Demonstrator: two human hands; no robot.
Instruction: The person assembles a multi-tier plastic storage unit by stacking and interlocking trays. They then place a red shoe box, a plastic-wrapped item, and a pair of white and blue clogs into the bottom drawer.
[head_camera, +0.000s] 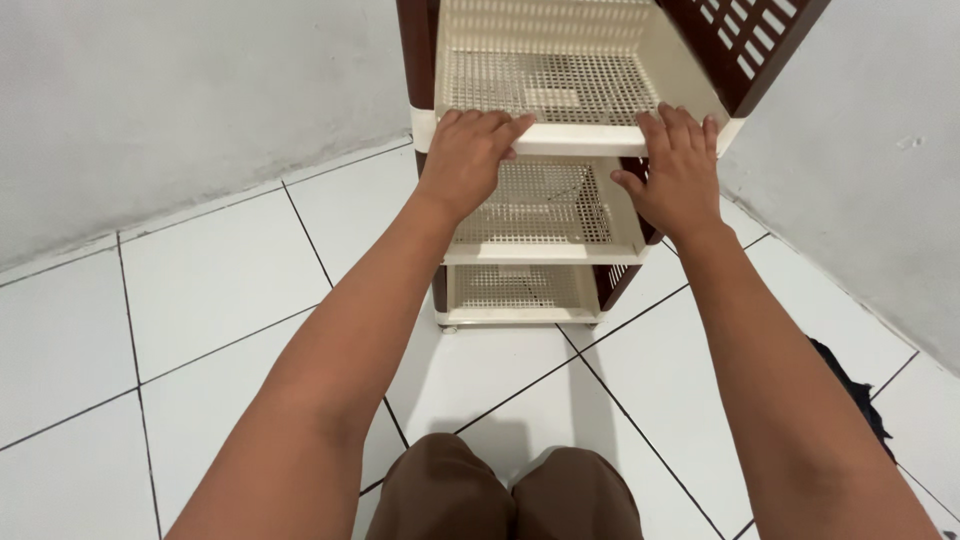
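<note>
A three-tier plastic rack stands in the room's corner, with cream perforated trays and dark brown side panels (745, 40). My left hand (465, 160) grips the front rim (575, 138) of the top tray near its left end, fingers curled over the edge. My right hand (678, 175) holds the same rim near its right end, thumb underneath. The middle tray (545, 205) and the bottom tray (515, 288) show below, both with nothing visible in them.
White floor tiles (200, 290) with dark grout spread out in front. White walls (150, 90) meet behind the rack. A dark cloth (850, 385) lies on the floor at the right. My knees in brown trousers (505, 495) are at the bottom.
</note>
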